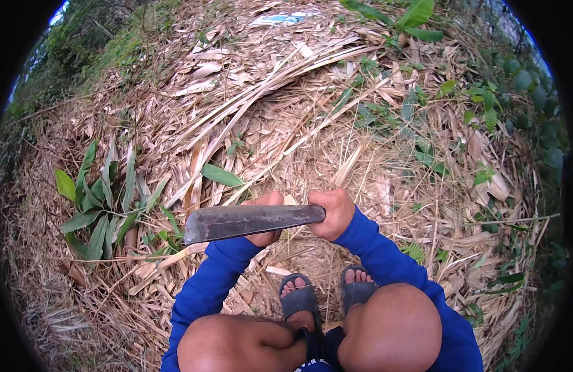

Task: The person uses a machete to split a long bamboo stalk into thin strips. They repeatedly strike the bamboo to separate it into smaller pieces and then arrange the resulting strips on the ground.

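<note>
Right hand (331,214): fingers clenched round the handle end of a big knife (255,221), handle itself mostly lost inside the fist. Left hand (265,238): partly behind the blade, fingers looked curled; couldn't tell if they gripped anything. A small pale piece (290,199) showed between the hands; couldn't tell if it was touched. Knife lay across the front of the body, blade pointing left, passing over the left hand in view, tip out past the left wrist.

Handling, as judged: stiff dark metal, fairly heavy, weight toward the broad tip, not fragile; flat side maybe a bit slick. Best hold was the handle, where the right fist already was. Couldn't tell which long edge was sharp, so both counted as risky, more so with the left hand and blue sleeve (227,263) that near.

Knees (392,322) and sandals (299,301) crowded the near side. Far side gave more room, over low dry litter (323,149), with a loose green leaf (221,175) just past the blade and long dry stalks (261,90) farther off. Leafy plant (103,214) sat left, beyond the tip; green bushes (525,93) edged the far right.
</note>
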{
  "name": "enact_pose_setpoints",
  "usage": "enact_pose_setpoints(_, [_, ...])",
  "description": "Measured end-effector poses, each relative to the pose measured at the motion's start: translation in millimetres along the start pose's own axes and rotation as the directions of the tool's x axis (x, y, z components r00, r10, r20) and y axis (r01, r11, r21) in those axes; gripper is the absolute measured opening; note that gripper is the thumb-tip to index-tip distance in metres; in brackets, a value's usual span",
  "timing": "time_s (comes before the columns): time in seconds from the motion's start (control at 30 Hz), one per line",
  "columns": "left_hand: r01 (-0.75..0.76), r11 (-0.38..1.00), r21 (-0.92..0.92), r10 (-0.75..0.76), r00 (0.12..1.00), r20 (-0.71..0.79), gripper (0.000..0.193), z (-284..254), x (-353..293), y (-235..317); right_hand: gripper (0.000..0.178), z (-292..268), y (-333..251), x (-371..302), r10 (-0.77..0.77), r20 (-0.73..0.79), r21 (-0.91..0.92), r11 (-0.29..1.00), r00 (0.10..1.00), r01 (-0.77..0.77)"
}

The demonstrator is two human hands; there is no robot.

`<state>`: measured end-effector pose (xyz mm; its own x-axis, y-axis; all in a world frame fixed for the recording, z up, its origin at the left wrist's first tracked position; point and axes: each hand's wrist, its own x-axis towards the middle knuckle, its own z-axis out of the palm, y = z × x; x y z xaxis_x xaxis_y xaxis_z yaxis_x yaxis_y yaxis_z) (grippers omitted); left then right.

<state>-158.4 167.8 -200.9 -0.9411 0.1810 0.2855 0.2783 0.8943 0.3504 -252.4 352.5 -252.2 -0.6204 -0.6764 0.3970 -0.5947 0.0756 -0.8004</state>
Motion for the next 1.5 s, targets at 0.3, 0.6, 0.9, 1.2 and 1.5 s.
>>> enact_pose_setpoints(0.3, [-0.073, 0.997, 0.007, 0.073, 0.989, -0.125, 0.010, 3.5, -28.8, -4.2, 0.019, 28.1, 41.5, -19.1, -0.036, -0.060, -0.003, 0.999, 0.998, 0.036])
enact_pose_setpoints(0.6, [0.092, 0.989, -0.113, -0.105, 0.988, -0.113, 0.023, -25.3, 2.8, 31.8, 0.026, 15.1, 120.2, -51.1, 0.595, -0.292, 0.126, 0.800, 0.749, -0.586])
enact_pose_setpoints(0.9, [0.394, 0.865, -0.312, -0.416, 0.910, -0.003, 0.015, 9.5, 10.7, 11.3, 0.019, -26.2, 1.6, -0.3, 0.272, -0.166, 0.040, 0.962, 0.948, -0.269])
enact_pose_setpoints(1.2, [0.106, 0.971, -0.216, -0.152, 0.966, -0.210, 0.023, 20.3, 1.2, 13.7, 0.018, -6.3, -15.5, 11.4, 0.017, -0.153, -0.015, 1.000, 0.988, -0.019])
enact_pose_setpoints(1.5, [0.143, 0.990, 0.014, -0.139, 0.975, -0.176, 0.032, 25.4, 2.1, 15.4, 0.017, -0.6, -12.4, 10.8, 0.079, -0.146, 0.016, 0.997, 0.986, -0.077])
